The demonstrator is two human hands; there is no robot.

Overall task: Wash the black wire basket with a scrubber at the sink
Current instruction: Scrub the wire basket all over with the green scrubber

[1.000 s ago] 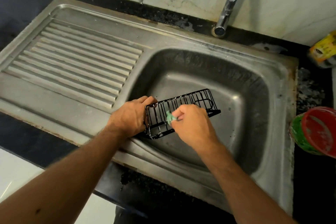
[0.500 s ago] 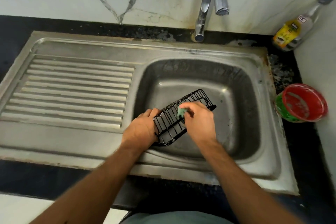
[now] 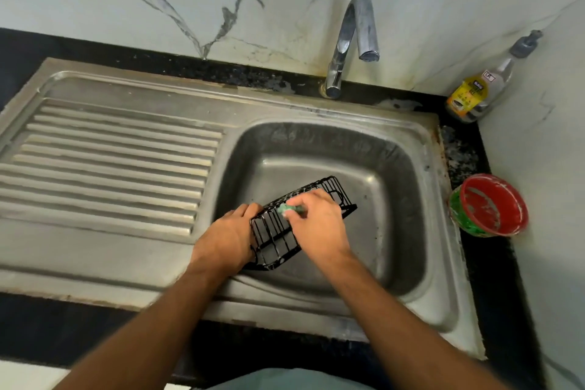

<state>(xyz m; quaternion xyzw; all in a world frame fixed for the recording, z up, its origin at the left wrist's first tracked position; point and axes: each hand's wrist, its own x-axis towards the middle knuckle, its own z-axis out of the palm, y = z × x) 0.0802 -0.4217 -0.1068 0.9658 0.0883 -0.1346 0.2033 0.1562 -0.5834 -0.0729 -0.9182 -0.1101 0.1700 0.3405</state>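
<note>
A black wire basket (image 3: 276,235) is held tilted over the near left part of the steel sink basin (image 3: 392,168). My left hand (image 3: 226,236) grips its near left end. My right hand (image 3: 318,225) pinches a small green scrubber (image 3: 288,208) and presses it on the basket's upper wires. The basket's middle is hidden behind my right hand, and its far end pokes out past my knuckles.
A ribbed steel drainboard (image 3: 107,161) lies left of the basin. The chrome tap (image 3: 351,41) stands at the back with no water running. A clear soap bottle with a yellow label (image 3: 474,95) leans in the right corner. A red-and-green round tub (image 3: 489,204) sits on the right counter.
My view has swung up and back, bringing the whole tap and bottle into sight. The basket has turned to point more steeply away, and my right hand with the scrubber stays on its top wires.
</note>
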